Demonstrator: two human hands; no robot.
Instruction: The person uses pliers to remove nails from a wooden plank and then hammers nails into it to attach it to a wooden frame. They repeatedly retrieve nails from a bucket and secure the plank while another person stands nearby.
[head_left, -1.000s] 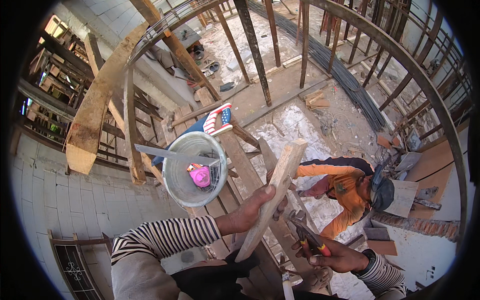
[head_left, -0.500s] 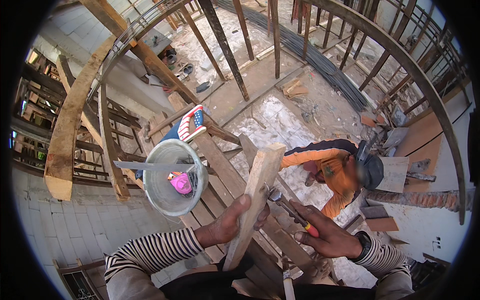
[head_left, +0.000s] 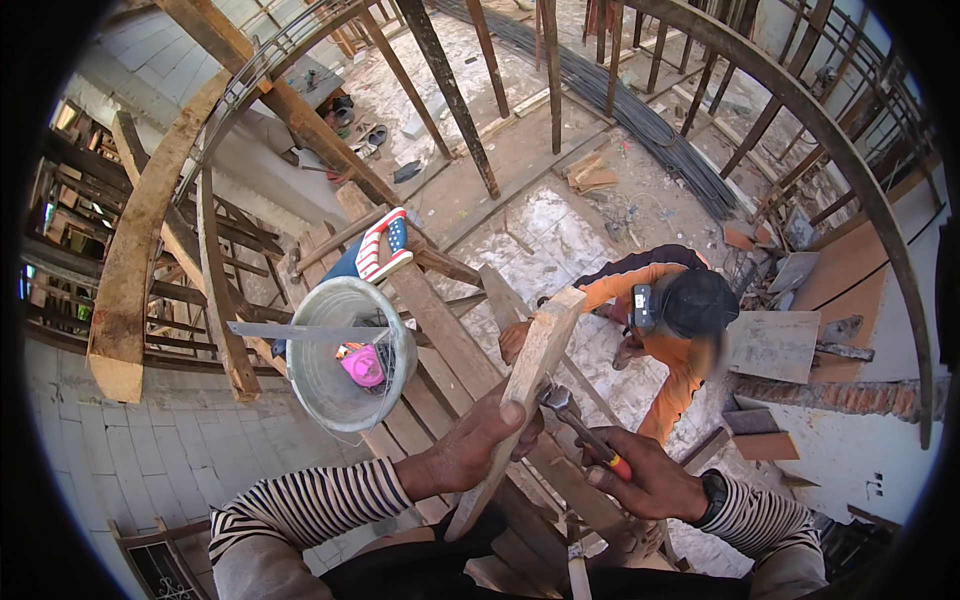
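Observation:
My left hand (head_left: pixel 470 443) is closed around a short wooden board (head_left: pixel 528 375), thumb on the near face, the board tilted upright in front of me. In my right hand (head_left: pixel 645 475) is a pair of metal pincers (head_left: pixel 575 415) with a red and yellow grip. Their rounded head touches or nearly touches the board's right side, by a small light nick. Whether a nail sits in the jaws is too small to tell. Below, a tool with a pale handle (head_left: pixel 578 575) stands near my lap.
A grey bucket (head_left: pixel 312 385) holds a pink tape measure (head_left: pixel 362 366) and a handsaw (head_left: pixel 385 245). Planks (head_left: pixel 440 320) run beneath my arms. A co-worker in orange (head_left: pixel 665 350) bends below at the right, one hand by the board. Wooden posts (head_left: pixel 555 90) and rebar bundles (head_left: pixel 660 130) lie beyond.
The board's top has tipped slightly to the right. My right hand and the pincers have shifted a little down and right. The co-worker's head has moved left, and a hand shows beside the board.

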